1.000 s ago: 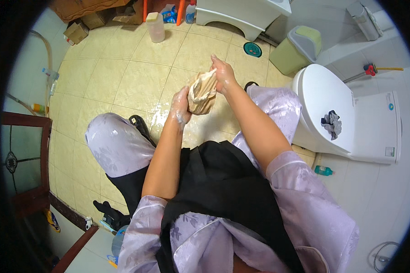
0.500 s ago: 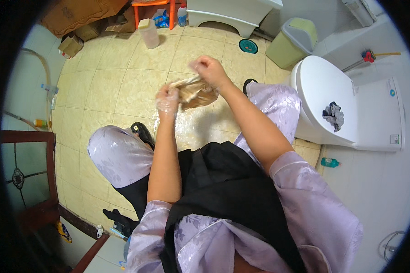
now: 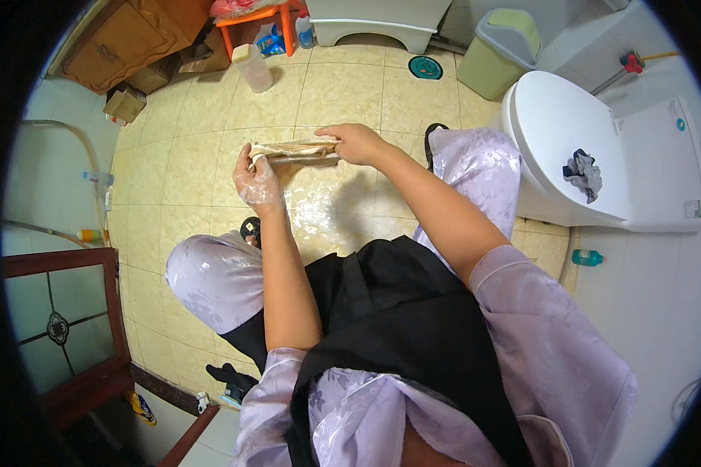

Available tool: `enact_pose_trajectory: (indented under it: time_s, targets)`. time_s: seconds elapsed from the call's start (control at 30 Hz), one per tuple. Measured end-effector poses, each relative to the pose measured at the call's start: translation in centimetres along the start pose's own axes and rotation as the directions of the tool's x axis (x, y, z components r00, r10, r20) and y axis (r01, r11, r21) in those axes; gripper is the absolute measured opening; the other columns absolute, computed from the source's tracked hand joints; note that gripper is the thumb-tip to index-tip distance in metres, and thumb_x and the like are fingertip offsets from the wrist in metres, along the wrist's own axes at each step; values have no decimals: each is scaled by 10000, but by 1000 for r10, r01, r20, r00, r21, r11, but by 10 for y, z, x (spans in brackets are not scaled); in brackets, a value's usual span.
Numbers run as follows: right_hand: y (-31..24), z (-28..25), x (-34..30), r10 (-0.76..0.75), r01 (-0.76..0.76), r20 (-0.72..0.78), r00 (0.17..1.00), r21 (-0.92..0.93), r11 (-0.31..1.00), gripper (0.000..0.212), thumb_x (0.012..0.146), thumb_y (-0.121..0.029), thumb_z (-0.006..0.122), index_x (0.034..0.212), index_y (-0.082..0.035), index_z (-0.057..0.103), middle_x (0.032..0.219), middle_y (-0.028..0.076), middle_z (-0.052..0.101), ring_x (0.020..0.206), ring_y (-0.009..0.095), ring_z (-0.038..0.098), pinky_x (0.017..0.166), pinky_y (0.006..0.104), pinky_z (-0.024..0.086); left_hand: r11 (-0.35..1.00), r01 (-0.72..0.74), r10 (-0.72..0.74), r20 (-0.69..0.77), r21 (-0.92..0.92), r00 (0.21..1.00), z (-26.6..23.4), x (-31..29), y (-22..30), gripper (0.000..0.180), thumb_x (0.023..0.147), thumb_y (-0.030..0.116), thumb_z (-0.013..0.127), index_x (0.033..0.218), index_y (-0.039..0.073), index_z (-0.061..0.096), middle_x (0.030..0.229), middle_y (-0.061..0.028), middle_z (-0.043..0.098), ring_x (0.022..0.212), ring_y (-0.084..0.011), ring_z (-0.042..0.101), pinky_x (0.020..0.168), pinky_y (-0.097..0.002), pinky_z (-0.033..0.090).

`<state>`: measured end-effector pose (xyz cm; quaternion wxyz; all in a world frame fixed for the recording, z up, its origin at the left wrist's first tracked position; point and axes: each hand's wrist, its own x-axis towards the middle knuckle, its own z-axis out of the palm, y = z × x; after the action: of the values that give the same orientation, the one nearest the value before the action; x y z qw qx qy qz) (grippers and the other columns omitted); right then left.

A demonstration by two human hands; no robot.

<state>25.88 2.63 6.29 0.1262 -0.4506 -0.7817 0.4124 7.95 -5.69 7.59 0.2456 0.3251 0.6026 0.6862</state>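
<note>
A wet-looking beige cloth (image 3: 297, 151) with pale edges is stretched sideways between my hands, above the tiled floor. My left hand (image 3: 258, 187), coated in white suds, grips its left end with curled fingers. At the other end, my right hand (image 3: 355, 145) pinches the cloth between thumb and fingers. What kind of cloth item it is I cannot make out. Below it the floor (image 3: 315, 210) shines with wet and foam.
A toilet (image 3: 568, 132) stands at the right, a crumpled grey and black cloth (image 3: 582, 176) on its closed lid. Near it are a green bin (image 3: 494, 66) and a teal bottle (image 3: 588, 258). A plastic container (image 3: 254, 70) stands ahead, and a wooden-framed door (image 3: 121, 311) is at the left.
Both hands have moved apart, the left one further left. The cloth has gone from bunched and hanging to pulled out in a narrow strip. The view has shifted slightly.
</note>
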Motion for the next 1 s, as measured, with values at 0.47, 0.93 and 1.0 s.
enact_pose_trajectory:
  time_s: [0.47,0.93,1.0]
  targets:
    - [-35,1,-2,-193,-53,240,951,743,667,353,784,-142,585,1123,-84,505,780,-10,541,690,67,496,602,205,400,994,-42,20,213,98,977,12,1,7,512,738,71,554,1216,-32,403,869,-64,519,739,-126,513,667,-239,444]
    - [21,-14,4,269,-115,-826,496,244,963,172,708,-221,600,739,-55,566,743,154,574,726,267,568,673,314,444,1000,22,-23,-173,-6,985,-28,20,14,197,848,114,463,953,-35,535,828,-82,572,698,-144,546,617,-269,468]
    - [28,-23,3,252,-116,-840,481,223,968,139,682,-177,560,697,-41,583,779,155,590,795,234,556,710,279,422,999,39,-42,-190,-22,981,-28,22,18,202,841,96,451,970,-35,533,837,-82,568,703,-151,542,617,-264,461]
